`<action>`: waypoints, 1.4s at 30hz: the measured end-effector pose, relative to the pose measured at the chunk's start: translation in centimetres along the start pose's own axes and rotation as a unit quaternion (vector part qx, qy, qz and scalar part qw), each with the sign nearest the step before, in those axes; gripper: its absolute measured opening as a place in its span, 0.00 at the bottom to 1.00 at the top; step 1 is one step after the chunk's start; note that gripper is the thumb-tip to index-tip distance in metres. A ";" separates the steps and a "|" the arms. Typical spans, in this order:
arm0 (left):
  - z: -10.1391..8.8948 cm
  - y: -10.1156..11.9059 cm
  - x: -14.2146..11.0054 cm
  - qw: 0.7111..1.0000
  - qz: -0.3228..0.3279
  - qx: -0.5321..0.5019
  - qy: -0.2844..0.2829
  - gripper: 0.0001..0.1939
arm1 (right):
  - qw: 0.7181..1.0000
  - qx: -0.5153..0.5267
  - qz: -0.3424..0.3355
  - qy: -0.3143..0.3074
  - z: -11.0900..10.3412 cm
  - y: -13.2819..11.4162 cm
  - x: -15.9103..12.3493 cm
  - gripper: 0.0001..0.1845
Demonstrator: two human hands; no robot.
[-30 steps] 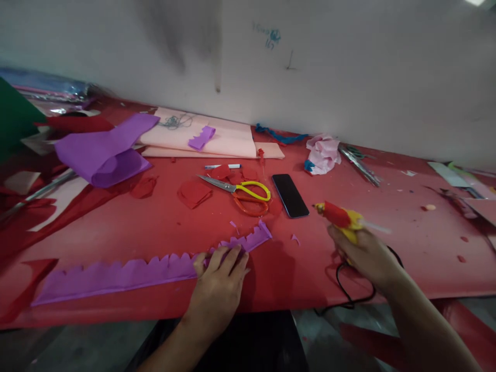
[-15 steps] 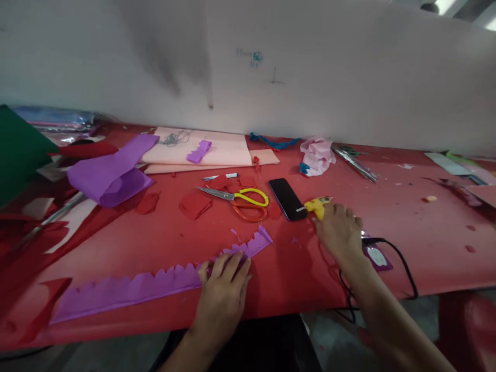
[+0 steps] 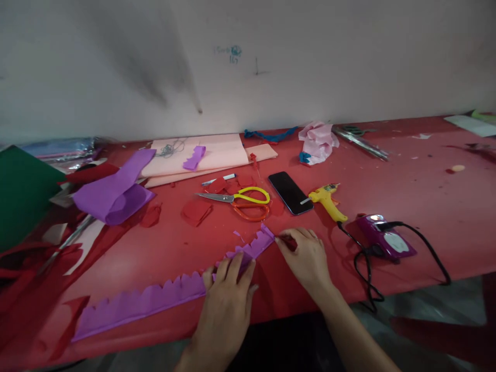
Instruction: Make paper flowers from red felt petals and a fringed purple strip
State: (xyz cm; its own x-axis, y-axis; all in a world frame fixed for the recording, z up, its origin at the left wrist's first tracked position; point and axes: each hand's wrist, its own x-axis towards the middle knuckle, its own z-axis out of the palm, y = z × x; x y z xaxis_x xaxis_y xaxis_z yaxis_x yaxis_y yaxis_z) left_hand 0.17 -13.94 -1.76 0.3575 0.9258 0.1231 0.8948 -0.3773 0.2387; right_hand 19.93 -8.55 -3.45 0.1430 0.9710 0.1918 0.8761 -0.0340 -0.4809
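A long purple crepe paper strip (image 3: 155, 302) with a zigzag upper edge lies along the near edge of the red table (image 3: 426, 206). My left hand (image 3: 228, 299) lies flat on the strip, fingers spread and pressing it down. My right hand (image 3: 304, 256) is at the strip's right end, fingertips pinched together at the paper's tip. The yellow glue gun (image 3: 327, 199) lies on the table beyond my right hand, its black cord (image 3: 364, 258) trailing over the table edge.
Yellow-handled scissors (image 3: 240, 197) and a black phone (image 3: 290, 192) lie in the middle. A purple device (image 3: 385, 242) sits at the right. Folded purple paper (image 3: 112, 191), pink sheets (image 3: 217, 150), a pink crumpled wad (image 3: 318, 140), green card (image 3: 19, 191) and red scraps surround them.
My right hand set the glue gun down beside the phone and moved left to the strip's right end. The left hand stayed pressed on the strip. The camera view shifted right.
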 end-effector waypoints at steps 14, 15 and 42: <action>-2.1 -1.5 14.4 0.963 0.253 0.002 -0.090 0.12 | 0.999 -0.030 0.038 -0.005 0.4 -1.2 -0.5 0.03; -1.3 -1.7 15.3 0.954 0.284 -0.018 -0.091 0.11 | 0.999 -0.029 0.037 -0.004 0.4 -1.2 -0.5 0.03; 1.0 -3.7 16.2 0.894 0.439 -0.071 -0.063 0.10 | 0.996 -0.002 -0.081 0.030 0.5 -0.4 -0.8 0.08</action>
State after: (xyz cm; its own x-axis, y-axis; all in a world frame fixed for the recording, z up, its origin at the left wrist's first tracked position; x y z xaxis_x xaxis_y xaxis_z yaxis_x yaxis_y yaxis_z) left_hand 2.94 2.49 -1.56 0.9402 0.2639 0.2151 0.2151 -0.9502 0.2256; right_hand 19.24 -9.19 -3.84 0.0262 0.9481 0.3168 0.8915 0.1213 -0.4366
